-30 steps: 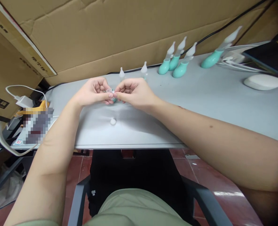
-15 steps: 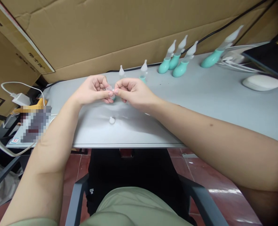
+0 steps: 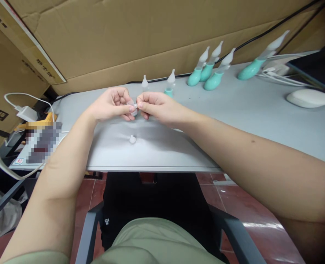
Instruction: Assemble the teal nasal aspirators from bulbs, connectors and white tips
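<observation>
My left hand (image 3: pixel 110 104) is closed round a clear plastic tube (image 3: pixel 134 112), gripping it between thumb and fingers. From the right, my right hand (image 3: pixel 162 108) pinches a small whitish piece at the tube's side; its exact shape is mostly covered by the fingertips. A small white translucent cap (image 3: pixel 132 139) lies on the table in front of both hands. Just behind them stand a clear part with a white nozzle tip (image 3: pixel 145 82) and a nasal aspirator (image 3: pixel 171 88) with a teal lower part, both partly hidden by my hands.
Several teal nasal aspirators (image 3: pixel 213 80) rest at the back of the grey table (image 3: pixel 261 121), against a cardboard wall (image 3: pixel 151 40). At right are a white mouse-like object (image 3: pixel 309 98) and cables. A white charger (image 3: pixel 27 113), its cable and a blurred-out object occupy the left end.
The view has shifted slightly. My right fingertips have drawn a little away from my left thumb, and more of the clear tube shows between the hands.
</observation>
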`<state>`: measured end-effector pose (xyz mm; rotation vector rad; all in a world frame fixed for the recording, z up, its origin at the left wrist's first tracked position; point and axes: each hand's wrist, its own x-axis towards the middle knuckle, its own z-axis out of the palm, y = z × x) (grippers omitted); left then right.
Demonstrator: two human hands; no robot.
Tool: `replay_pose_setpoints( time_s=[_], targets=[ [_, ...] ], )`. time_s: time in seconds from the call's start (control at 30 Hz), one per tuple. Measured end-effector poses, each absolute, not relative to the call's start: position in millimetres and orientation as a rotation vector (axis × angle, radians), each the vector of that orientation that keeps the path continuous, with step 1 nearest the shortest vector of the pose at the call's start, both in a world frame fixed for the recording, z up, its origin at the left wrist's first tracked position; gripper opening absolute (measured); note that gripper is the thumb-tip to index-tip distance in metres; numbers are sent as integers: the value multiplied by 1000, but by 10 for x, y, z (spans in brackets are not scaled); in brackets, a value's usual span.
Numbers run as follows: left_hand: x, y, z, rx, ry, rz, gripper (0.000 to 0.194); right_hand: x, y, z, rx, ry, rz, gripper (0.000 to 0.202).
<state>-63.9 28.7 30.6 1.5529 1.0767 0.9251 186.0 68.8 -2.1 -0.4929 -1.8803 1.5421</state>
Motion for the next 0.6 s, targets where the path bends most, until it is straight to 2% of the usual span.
replay_pose_setpoints(
  time_s=[0.27, 0.6],
  targets=[
    [-642, 301, 292, 1603, 1099, 927, 94, 1850, 740, -73, -516, -1796, 1341, 20],
    [-642, 322, 276, 1641, 1111, 931, 90, 1819, 718, -90, -656, -1850, 1159, 16]
  ],
)
